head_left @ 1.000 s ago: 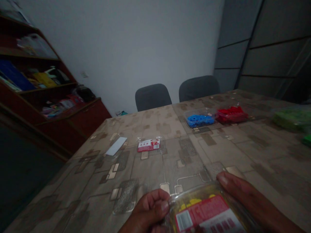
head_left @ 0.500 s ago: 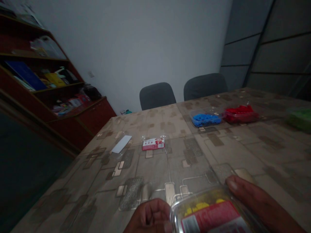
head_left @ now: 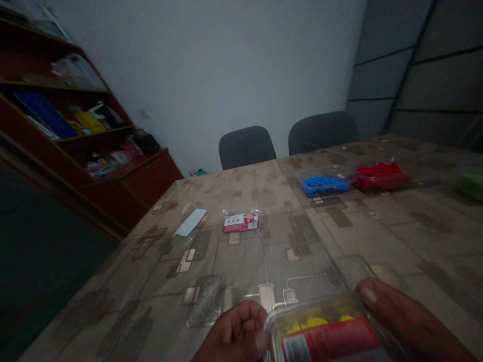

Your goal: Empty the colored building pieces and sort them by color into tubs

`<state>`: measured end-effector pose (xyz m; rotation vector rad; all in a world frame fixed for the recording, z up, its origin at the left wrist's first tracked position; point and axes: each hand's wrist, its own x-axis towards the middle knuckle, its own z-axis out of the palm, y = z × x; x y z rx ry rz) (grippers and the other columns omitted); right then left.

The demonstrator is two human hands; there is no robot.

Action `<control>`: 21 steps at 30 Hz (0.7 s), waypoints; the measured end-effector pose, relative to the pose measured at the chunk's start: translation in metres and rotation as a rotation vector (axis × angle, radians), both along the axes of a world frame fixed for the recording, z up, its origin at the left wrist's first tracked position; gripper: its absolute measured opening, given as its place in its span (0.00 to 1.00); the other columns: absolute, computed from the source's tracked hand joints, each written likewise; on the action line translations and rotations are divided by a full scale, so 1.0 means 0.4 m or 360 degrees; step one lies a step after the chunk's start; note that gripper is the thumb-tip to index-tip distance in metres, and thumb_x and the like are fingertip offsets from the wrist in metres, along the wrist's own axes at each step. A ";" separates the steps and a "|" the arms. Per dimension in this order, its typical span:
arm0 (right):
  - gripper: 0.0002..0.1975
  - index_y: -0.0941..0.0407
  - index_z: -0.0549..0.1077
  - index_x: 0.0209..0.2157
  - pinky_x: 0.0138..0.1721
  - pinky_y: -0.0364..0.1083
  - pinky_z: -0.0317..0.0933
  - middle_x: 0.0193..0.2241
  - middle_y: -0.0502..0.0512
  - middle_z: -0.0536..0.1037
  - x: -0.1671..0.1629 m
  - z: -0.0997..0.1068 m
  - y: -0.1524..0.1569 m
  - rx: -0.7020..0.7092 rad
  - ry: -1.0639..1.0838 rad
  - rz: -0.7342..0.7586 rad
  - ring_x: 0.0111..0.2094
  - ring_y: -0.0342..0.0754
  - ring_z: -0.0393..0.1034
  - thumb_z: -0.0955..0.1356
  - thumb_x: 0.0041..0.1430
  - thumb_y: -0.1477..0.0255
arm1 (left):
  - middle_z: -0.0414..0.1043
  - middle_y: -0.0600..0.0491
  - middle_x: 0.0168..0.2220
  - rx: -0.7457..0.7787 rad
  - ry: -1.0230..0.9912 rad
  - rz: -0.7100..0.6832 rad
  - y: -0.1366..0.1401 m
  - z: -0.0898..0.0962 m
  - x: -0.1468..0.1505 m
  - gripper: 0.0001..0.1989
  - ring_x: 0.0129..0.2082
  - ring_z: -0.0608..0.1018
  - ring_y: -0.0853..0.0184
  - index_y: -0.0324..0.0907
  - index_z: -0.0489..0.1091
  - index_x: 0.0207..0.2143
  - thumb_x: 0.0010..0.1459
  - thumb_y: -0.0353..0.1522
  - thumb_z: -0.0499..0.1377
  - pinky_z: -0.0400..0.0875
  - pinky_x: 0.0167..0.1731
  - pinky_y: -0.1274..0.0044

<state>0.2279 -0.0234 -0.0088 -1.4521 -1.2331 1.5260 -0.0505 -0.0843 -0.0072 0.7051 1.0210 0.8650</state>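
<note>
A clear plastic box (head_left: 317, 309) with a red and white label and yellow pieces inside is at the bottom of the head view, partly cut off by the frame edge. My left hand (head_left: 237, 334) pinches its left edge with curled fingers and thumb. My right hand (head_left: 403, 314) grips the right side, thumb along the lid's far corner; its other fingers are hidden. Farther off lie a clear plastic lid (head_left: 240, 222) with a red and white label and another clear lid with a white label (head_left: 191, 222).
Open boxes of blue pieces (head_left: 325, 185) and red pieces (head_left: 379, 176) stand at the back right of the patterned table (head_left: 158, 296). A box of green pieces (head_left: 473, 183) is at the right edge. Two grey chairs (head_left: 247, 147) stand behind; a shelf unit (head_left: 124, 191) is left.
The view has shifted slightly, so the things on the table sit a little farther right. Both hands keep their hold on the box of yellow pieces.
</note>
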 end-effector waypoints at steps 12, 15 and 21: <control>0.23 0.51 0.68 0.23 0.27 0.47 0.68 0.21 0.52 0.74 -0.003 0.016 -0.012 -0.0024 -0.0050 -0.0030 0.25 0.53 0.72 0.66 0.52 0.45 | 0.62 0.58 0.21 -0.0053 -0.0198 0.0076 0.003 -0.022 0.014 0.21 0.18 0.60 0.78 0.38 0.69 0.29 0.43 0.42 0.73 0.49 0.20 0.81; 0.23 0.52 0.69 0.23 0.26 0.46 0.67 0.20 0.51 0.74 -0.004 0.017 -0.010 -0.0064 -0.0058 -0.0032 0.24 0.51 0.71 0.66 0.52 0.46 | 0.66 0.55 0.22 -0.0089 -0.0335 0.0044 0.000 -0.017 0.016 0.20 0.19 0.65 0.77 0.37 0.69 0.28 0.44 0.40 0.73 0.51 0.22 0.82; 0.22 0.51 0.69 0.22 0.24 0.45 0.66 0.20 0.50 0.72 -0.006 0.011 0.002 -0.0022 -0.0001 0.0026 0.23 0.50 0.69 0.66 0.51 0.46 | 0.67 0.55 0.24 0.0042 -0.0112 0.0079 0.016 -0.002 0.024 0.22 0.21 0.63 0.77 0.38 0.71 0.30 0.41 0.43 0.73 0.50 0.22 0.81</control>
